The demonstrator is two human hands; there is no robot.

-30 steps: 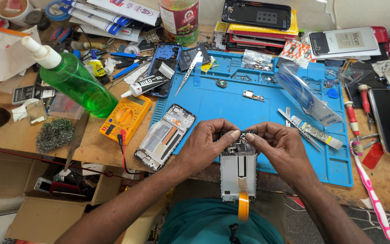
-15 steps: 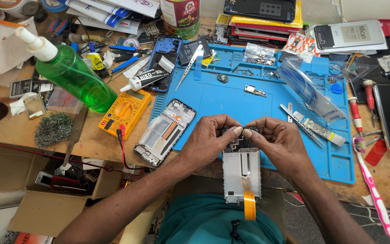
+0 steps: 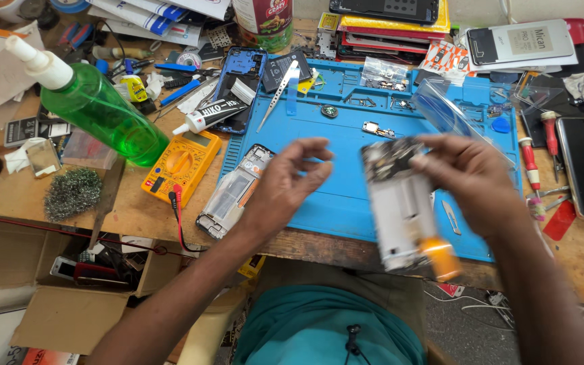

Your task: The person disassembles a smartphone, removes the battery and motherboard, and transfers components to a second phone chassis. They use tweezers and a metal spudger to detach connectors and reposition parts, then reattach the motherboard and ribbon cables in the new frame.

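Right hand [image 3: 471, 179] grips the upright grey phone frame with orange ribbon [image 3: 403, 203] by its top; left hand [image 3: 285, 182] hovers beside, fingers loosely spread, empty.

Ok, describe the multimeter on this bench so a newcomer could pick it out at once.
Start at the blue repair mat in the middle of the cluttered wooden bench. Just off its left edge, below the tilted green spray bottle, lies the multimeter. It is the only yellow-orange box there, with a round dial and a red lead plugged in.

multimeter [image 3: 182, 164] left of mat [image 3: 346, 196], bottle [image 3: 96, 111] behind.
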